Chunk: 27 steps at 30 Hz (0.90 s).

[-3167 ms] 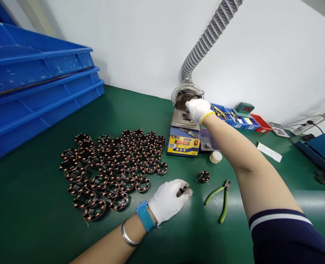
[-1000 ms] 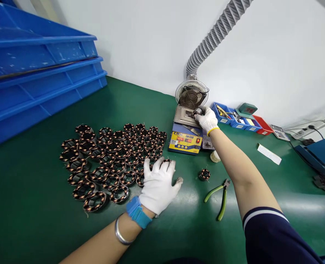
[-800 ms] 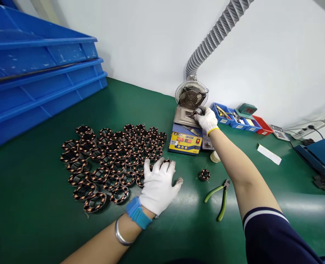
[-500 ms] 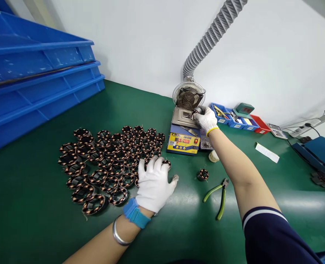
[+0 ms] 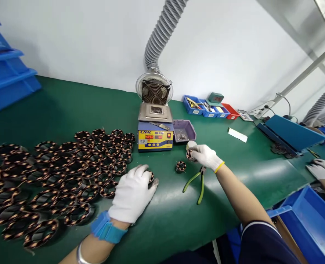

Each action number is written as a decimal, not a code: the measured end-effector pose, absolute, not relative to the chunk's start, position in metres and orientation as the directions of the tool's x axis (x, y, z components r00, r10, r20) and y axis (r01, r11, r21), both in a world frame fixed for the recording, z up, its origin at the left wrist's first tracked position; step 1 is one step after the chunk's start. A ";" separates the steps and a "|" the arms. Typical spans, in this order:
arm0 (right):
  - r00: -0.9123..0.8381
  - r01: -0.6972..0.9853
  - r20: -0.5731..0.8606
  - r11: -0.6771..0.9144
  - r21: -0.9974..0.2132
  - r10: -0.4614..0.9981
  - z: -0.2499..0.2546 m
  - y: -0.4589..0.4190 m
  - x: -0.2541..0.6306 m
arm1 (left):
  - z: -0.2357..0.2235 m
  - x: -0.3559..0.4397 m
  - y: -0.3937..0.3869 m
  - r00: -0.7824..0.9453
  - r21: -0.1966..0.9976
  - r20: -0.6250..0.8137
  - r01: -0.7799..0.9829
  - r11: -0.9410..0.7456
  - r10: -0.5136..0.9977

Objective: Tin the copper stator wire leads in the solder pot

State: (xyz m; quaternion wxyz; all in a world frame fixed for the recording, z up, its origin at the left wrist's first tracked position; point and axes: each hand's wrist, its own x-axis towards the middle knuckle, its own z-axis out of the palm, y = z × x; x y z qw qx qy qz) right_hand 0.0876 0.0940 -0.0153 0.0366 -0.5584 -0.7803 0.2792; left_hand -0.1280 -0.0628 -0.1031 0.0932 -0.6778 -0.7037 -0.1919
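Note:
My right hand, in a white glove, is closed on a motor stator with copper windings, held over the table beside a small white round container. My left hand, gloved too, curls round another stator at the right edge of a large group of stators. A single stator stands between my hands. Green-handled cutting pliers lie with handles spread below my right hand. The solder pot, with a lit display, stands farther back.
Behind the pot are a fan and a grey duct hose. A purple tray with small bits is beside it. Small blue bins and a red bin line the wall. At right, a co-worker's gloved hands show.
My right hand has come back from the solder pot toward me with its stator. My left hand has drawn a stator slightly away from the group. The view has swung right.

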 end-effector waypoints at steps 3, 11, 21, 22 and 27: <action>-0.354 0.924 -0.231 0.300 -0.238 0.907 -0.029 0.085 0.098 | -0.103 -0.121 -0.068 -0.040 0.167 0.291 0.986 -0.009 0.956; -0.368 0.887 0.094 0.379 -0.264 0.925 -0.033 0.060 0.088 | -0.091 -0.109 -0.072 -0.389 0.419 0.170 0.860 0.291 0.905; -0.706 0.347 -0.207 0.075 -0.935 0.678 -0.063 0.006 0.043 | -0.097 -0.117 -0.075 -0.203 0.607 0.470 0.781 -0.148 0.859; -0.730 0.307 -0.263 -0.040 -0.951 0.631 -0.065 0.009 0.038 | -0.096 -0.115 -0.076 -0.185 0.599 0.505 0.779 -0.187 0.843; -0.678 0.111 -0.287 -0.291 -0.950 0.677 -0.066 0.011 0.014 | -0.094 -0.116 -0.077 -0.298 0.713 0.403 0.695 -0.093 0.866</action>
